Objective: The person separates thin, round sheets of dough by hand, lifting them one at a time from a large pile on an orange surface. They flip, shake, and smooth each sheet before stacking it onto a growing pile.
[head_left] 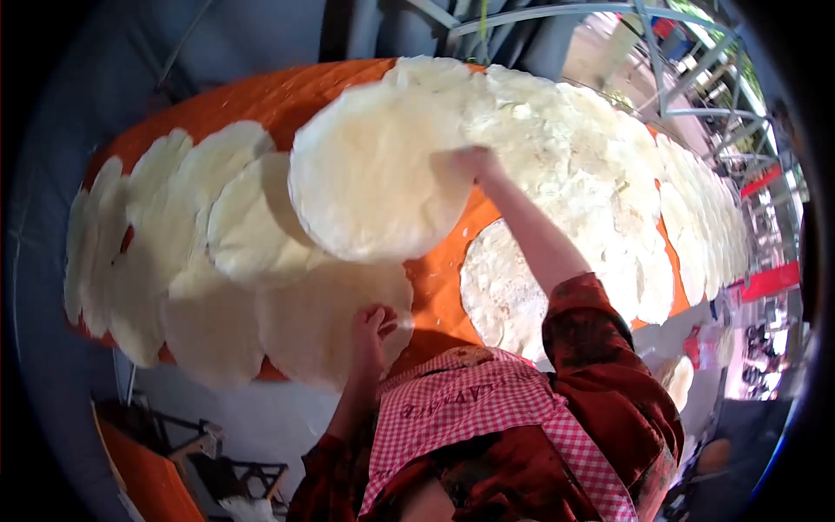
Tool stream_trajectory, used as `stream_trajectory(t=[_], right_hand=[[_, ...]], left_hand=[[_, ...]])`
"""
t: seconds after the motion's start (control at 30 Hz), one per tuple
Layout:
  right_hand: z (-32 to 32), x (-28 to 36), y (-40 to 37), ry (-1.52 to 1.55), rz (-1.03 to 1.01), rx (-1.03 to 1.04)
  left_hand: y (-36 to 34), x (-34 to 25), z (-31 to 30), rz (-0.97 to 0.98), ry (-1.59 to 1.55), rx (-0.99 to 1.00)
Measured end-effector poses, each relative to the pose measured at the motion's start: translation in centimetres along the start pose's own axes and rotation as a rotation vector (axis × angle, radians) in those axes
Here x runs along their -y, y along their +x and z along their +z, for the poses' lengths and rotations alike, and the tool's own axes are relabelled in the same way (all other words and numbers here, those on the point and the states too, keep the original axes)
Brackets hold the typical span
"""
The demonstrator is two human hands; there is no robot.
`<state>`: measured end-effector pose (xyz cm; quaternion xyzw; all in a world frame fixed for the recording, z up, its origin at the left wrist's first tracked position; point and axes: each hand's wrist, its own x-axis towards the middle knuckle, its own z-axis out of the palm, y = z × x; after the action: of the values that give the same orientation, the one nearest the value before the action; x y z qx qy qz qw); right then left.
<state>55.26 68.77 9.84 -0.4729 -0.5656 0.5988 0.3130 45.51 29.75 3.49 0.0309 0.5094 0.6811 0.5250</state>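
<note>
A large round flat sheet of dough [374,174] is lifted above the orange cloth, its near edge casting a shadow on the sheets beneath. My right hand [470,163] is at its right edge, fingers blurred by motion and partly lost against the pale dough. My left hand [376,322], fingers curled loosely and apart with nothing between them, is over the right part of another flat round sheet [304,322] at the near edge. A browned-speckled round [503,287] lies below my right forearm.
Overlapping pale rounds [174,209] cover the left of the orange cloth [439,278]; more rounds [574,165] overlap on the right. Metal bars [539,13] stand beyond the far edge. A wooden-framed object [156,470] is at lower left.
</note>
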Motion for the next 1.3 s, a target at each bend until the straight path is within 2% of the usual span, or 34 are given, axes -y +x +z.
stream_trajectory(t=[0.07, 0.17, 0.2, 0.27, 0.4, 0.53, 0.67, 0.7, 0.73, 0.77, 0.8, 0.83, 0.87, 0.9, 0.93, 1.0, 1.07, 1.1, 1.13, 1.2, 1.23, 1.27, 1.3], right_hand=[[-0.8, -4.2, 1.5, -0.429, 0.092, -0.171], [-0.8, -5.2, 1.8, -0.078, 0.130, -0.252], [-0.8, -5.4, 3.0, -0.001, 0.134, -0.208], [-0.5, -6.3, 5.9, 0.154, 0.141, -0.119], [0.8, -6.6, 13.3, 0.629, 0.298, -0.172], [2.2, -4.4, 18.7, 0.742, 0.414, -0.524], [0.7, -2.6, 20.1, 0.675, 0.411, -0.452], [0.3, -2.5, 22.8, 0.701, 0.554, -0.649], [-0.7, -3.2, 25.7, 0.791, 0.518, -0.705], [-2.4, -6.0, 30.1, 0.806, 0.370, -0.546], [-3.3, -5.1, 31.7, 0.643, 0.225, -0.439], [-4.4, -1.4, 31.3, 0.052, -0.021, -0.349], [-5.1, 3.7, 30.7, -0.545, -0.200, -0.404], [-5.5, 7.3, 30.8, -0.727, -0.442, -0.454], [-6.2, 11.0, 30.4, -0.564, -0.453, -0.219], [-5.9, 18.3, 24.0, -0.536, -0.689, 0.003], [-5.4, 22.1, 16.4, -0.473, -0.884, 0.230], [-5.2, 23.9, 11.1, -0.634, -0.916, 0.194], [-5.1, 23.8, 5.5, -0.793, -0.942, 0.152], [-6.3, 20.7, -2.8, -0.814, -0.700, 0.304], [-6.5, 18.1, -6.1, -0.863, -1.087, 0.338], [-7.5, 15.9, -9.6, -1.154, -0.935, 0.487], [-7.7, 12.6, -12.6, -1.161, -0.945, 0.568]], left_hand=[[-0.3, 0.5, 0.2, 0.004, 0.050, -0.009], [-0.2, 0.6, 0.4, -0.020, 0.073, -0.053], [-0.3, 0.7, 0.4, -0.036, 0.071, -0.075], [-0.1, 0.7, 0.2, -0.046, 0.081, -0.102], [0.4, -0.3, 1.0, -0.054, 0.128, -0.145], [0.8, -0.7, 0.8, -0.049, 0.088, -0.215], [0.8, -1.6, 1.4, -0.054, 0.040, -0.305], [0.9, -1.7, 1.5, -0.057, 0.035, -0.324], [1.3, -1.8, 1.5, -0.059, 0.029, -0.315], [1.5, -1.8, 1.4, -0.062, 0.024, -0.309], [1.6, -1.9, 1.3, -0.065, 0.021, -0.303], [2.0, -1.8, 1.1, -0.024, 0.038, -0.252], [2.6, -1.7, 0.8, 0.014, 0.055, -0.201], [3.1, -1.7, 0.7, 0.048, 0.070, -0.150], [3.5, -1.9, 0.9, 0.048, 0.063, -0.128], [4.8, -2.4, 2.3, 0.047, 0.037, -0.089], [6.3, -2.6, 3.9, 0.053, -0.053, 0.026], [7.1, -2.8, 4.9, -0.001, -0.140, 0.101], [7.5, -3.0, 5.8, -0.059, -0.223, 0.177], [8.2, -2.7, 8.1, -0.175, -0.398, 0.313], [8.6, -2.4, 9.0, -0.218, -0.496, 0.377], [8.9, -2.0, 9.6, -0.259, -0.590, 0.439], [9.2, -1.4, 9.6, -0.280, -0.741, 0.571]])
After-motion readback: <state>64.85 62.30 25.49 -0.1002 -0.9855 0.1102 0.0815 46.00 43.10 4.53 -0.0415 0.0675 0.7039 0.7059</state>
